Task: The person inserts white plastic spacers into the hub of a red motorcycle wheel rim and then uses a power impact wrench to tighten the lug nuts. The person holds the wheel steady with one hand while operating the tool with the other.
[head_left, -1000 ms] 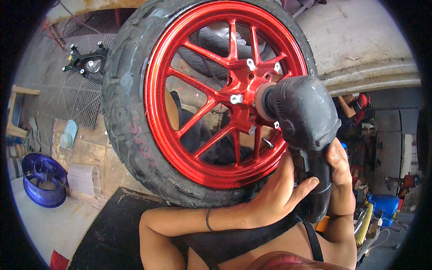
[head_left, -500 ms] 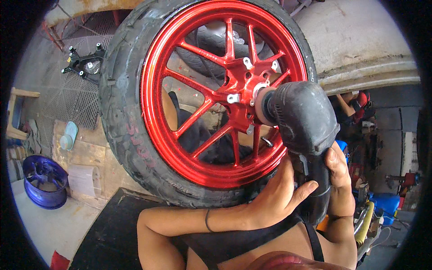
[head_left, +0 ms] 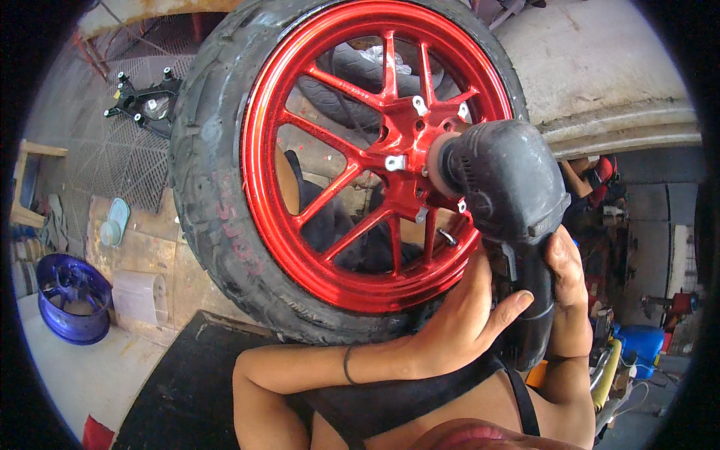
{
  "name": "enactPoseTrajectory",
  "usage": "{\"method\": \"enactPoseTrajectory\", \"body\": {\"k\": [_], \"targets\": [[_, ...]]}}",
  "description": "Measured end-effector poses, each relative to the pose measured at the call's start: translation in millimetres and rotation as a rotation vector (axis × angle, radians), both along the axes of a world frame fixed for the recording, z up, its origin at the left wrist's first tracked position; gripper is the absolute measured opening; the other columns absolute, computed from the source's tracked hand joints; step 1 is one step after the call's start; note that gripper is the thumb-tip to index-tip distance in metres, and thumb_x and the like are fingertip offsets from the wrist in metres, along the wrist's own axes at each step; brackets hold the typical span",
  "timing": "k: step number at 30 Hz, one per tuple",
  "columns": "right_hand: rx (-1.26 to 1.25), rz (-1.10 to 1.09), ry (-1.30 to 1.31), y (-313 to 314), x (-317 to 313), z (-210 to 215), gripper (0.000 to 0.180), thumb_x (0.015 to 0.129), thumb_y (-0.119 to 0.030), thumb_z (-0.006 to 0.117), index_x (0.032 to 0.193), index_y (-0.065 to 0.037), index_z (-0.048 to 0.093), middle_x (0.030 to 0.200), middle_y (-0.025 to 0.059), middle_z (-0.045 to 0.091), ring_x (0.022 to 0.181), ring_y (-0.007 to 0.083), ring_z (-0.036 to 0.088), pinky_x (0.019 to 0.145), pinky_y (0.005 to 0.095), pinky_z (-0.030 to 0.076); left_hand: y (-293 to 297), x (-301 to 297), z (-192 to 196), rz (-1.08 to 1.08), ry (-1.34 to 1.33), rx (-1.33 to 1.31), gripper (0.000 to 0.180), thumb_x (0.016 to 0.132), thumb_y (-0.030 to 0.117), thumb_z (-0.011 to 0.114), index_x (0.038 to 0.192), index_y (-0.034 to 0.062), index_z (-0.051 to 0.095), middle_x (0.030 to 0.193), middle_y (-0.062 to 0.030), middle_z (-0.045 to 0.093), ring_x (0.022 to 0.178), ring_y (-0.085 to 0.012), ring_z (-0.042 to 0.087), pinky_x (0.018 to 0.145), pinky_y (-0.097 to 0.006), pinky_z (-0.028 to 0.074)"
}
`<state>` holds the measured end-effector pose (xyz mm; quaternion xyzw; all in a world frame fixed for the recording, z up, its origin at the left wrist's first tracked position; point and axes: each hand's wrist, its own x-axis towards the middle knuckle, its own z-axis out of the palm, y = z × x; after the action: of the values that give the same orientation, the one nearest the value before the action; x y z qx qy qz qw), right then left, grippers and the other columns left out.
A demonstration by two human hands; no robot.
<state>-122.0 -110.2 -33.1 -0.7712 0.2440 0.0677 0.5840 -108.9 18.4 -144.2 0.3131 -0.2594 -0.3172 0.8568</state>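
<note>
A black angle sander (head_left: pixel 514 180) with a small round pad (head_left: pixel 442 166) is held between both my hands. Its pad lies against or just over the hub of a red spoked motorcycle wheel (head_left: pixel 352 289), hiding the hub's centre; contact cannot be made out. My left hand (head_left: pixel 461 322) grips the tool's body from the left, thumb across it. On the other side my right hand (head_left: pixel 568 281) wraps the same body, most of its fingers hidden behind. A worn black tyre (head_left: pixel 232 225) is mounted on the wheel, and silver bolt lugs ring the hub.
At left, a purple wheel rim (head_left: pixel 73 300) sits near a clear plastic container (head_left: pixel 140 296) and a pale blue slipper (head_left: pixel 115 223). Beyond lies a black metal bracket (head_left: pixel 146 101). Far right, another person (head_left: pixel 585 176) is partly visible, above a blue container (head_left: pixel 641 349).
The sander's pad has moved up a little over the hub and now covers its centre, which showed before. The wheel sits slightly farther right in view. Both hands keep their grip.
</note>
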Motion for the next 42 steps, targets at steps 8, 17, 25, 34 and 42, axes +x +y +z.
{"method": "enactPoseTrajectory", "body": {"k": [8,17,25,34,42], "targets": [[0.002,0.023,0.001,-1.1,0.1,0.8,0.084,0.081,-0.060,0.064,0.130,0.007,0.051,0.122,0.0157,0.061,0.110,0.0244,0.060,0.097,0.0354,0.045,0.7,3.0,-0.6,0.071,-0.125,0.063,0.074,0.098,0.022,0.058,0.145,-0.0131,0.012,0.139,-0.0323,0.033,0.131,-0.0404,0.038,0.109,-0.044,0.030],[0.022,0.008,0.030,1.1,-2.8,1.9,0.084,0.081,-0.061,0.064,0.129,0.008,0.052,0.121,0.0162,0.062,0.108,0.0245,0.060,0.096,0.0355,0.045,4.3,3.2,1.9,0.017,-0.098,0.066,0.075,0.099,0.024,0.057,0.145,-0.0132,0.010,0.140,-0.0329,0.030,0.134,-0.0414,0.035,0.111,-0.045,0.028],[0.028,0.008,0.025,2.0,-5.4,1.6,0.083,0.081,-0.059,0.064,0.128,0.008,0.053,0.120,0.0165,0.062,0.108,0.0246,0.060,0.097,0.0359,0.044,2.5,-3.4,-2.4,0.048,-0.132,0.065,0.078,0.099,0.025,0.057,0.146,-0.0129,0.007,0.143,-0.0342,0.026,0.136,-0.0426,0.031,0.112,-0.046,0.026],[0.019,0.046,0.006,-1.4,-5.7,-1.4,0.082,0.082,-0.058,0.064,0.128,0.008,0.053,0.121,0.0170,0.062,0.109,0.0246,0.059,0.097,0.0362,0.044,1.9,-4.1,-4.5,0.029,-0.090,0.026,0.078,0.099,0.023,0.057,0.146,-0.0128,0.007,0.141,-0.0324,0.029,0.134,-0.0408,0.035,0.110,-0.045,0.029],[0.030,0.058,0.007,-0.4,-6.0,-0.7,0.082,0.082,-0.059,0.063,0.128,0.009,0.053,0.119,0.0169,0.063,0.109,0.0245,0.060,0.096,0.0361,0.045,4.3,-3.9,-1.2,0.037,-0.125,0.065,0.077,0.099,0.023,0.057,0.146,-0.0123,0.008,0.141,-0.0322,0.029,0.133,-0.0409,0.035,0.110,-0.045,0.029]]}}
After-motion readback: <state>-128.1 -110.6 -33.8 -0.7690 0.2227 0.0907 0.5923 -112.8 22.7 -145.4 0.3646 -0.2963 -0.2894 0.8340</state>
